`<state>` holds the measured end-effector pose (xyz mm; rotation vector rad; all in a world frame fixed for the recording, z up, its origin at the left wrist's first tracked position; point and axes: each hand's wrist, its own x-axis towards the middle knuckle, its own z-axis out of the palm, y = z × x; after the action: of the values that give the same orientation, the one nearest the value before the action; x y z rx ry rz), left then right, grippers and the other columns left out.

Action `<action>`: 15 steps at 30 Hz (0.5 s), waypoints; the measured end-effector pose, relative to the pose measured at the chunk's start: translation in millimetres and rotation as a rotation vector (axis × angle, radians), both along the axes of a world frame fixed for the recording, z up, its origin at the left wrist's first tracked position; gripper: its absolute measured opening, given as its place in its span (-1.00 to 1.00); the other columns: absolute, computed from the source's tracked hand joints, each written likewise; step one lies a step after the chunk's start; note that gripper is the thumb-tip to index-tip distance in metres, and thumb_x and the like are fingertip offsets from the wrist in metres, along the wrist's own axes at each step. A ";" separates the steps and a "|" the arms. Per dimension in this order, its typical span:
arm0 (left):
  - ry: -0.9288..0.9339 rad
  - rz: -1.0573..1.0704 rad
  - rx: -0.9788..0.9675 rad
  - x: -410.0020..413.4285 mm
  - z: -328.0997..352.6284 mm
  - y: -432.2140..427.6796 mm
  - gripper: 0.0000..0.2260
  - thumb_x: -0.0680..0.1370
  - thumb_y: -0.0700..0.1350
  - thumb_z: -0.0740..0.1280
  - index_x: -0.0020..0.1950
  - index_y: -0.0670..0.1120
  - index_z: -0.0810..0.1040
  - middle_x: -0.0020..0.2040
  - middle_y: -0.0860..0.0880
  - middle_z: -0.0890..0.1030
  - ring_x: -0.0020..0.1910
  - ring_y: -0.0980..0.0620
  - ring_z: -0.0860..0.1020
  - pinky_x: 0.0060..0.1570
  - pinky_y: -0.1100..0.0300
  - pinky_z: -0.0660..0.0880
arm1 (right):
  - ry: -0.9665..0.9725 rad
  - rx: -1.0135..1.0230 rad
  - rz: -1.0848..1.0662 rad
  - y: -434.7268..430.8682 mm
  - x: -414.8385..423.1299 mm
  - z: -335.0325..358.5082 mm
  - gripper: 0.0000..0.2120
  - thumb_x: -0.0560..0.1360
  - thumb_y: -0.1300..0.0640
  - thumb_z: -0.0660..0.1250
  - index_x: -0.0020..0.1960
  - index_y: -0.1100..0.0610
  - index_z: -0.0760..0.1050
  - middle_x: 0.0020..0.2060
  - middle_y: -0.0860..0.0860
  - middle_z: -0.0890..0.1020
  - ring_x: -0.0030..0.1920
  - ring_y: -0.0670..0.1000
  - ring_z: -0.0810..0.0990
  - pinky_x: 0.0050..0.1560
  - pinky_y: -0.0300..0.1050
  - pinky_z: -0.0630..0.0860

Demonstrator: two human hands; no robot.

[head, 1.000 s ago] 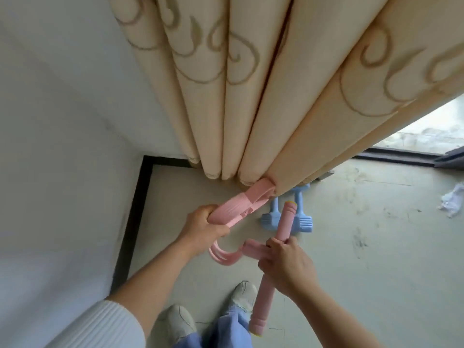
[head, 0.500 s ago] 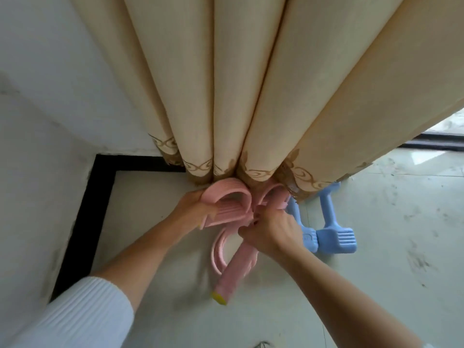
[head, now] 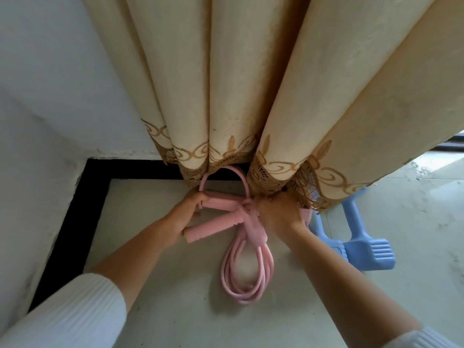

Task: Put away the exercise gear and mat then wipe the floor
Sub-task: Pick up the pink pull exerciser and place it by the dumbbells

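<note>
Cream curtain (head: 251,84) fills the top of your view, hem just above the floor (head: 175,310) in the wall corner. Blue dumbbells (head: 361,244) lie on the floor to the right, partly under the hem. Pink pedal puller (head: 241,222) lies on the floor at the hem between your hands: tube loops (head: 247,277) trail toward you, one loop goes under the curtain. Your left hand (head: 187,216), grip wrapped round the left ends of the two foam handles (head: 211,227). Your right hand (head: 278,213) is on the puller's right side; grip state cannot tell, fingers hidden.
</note>
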<state>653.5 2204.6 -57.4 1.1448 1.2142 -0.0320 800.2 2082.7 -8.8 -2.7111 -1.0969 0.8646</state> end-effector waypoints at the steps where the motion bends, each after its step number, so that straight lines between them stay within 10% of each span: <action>1: -0.011 -0.026 0.000 -3.2 -1.9 -0.7 -0.51 0.33 0.15 0.27 0.28 0.20 0.39 0.28 -0.01 0.44 0.18 -0.04 0.45 0.17 -0.02 0.43 | 0.001 -0.001 -0.025 -0.5 -2.0 -3.5 -0.73 0.62 0.02 0.09 0.09 0.19 0.44 0.04 0.13 0.59 0.08 0.18 0.56 -0.11 -0.10 0.42; 8: -0.069 -0.160 0.016 -11.9 -9.2 -4.2 -0.35 0.23 0.15 0.53 0.10 0.56 0.21 0.27 0.07 0.50 0.24 0.04 0.46 0.01 0.11 0.54 | -0.146 0.028 0.109 -10.4 -10.5 -24.4 -0.70 0.57 0.08 0.20 0.25 0.18 0.46 0.18 0.15 0.55 0.22 0.17 0.48 0.12 -0.01 0.47; 15: 0.043 -0.022 0.188 15.7 -18.8 10.7 -0.79 0.56 0.03 0.28 0.16 0.00 0.46 0.06 -0.05 0.59 -0.25 0.08 0.55 -0.31 0.25 0.43 | -0.261 0.064 0.140 -18.3 -6.4 -50.8 -0.61 0.60 0.03 0.16 0.42 0.01 0.35 0.37 0.12 0.35 0.38 0.16 0.28 0.22 0.03 0.40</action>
<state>669.3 2215.2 -76.3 1.3271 1.2625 0.0427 793.8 2064.5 -59.5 -2.7779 -1.3507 0.4881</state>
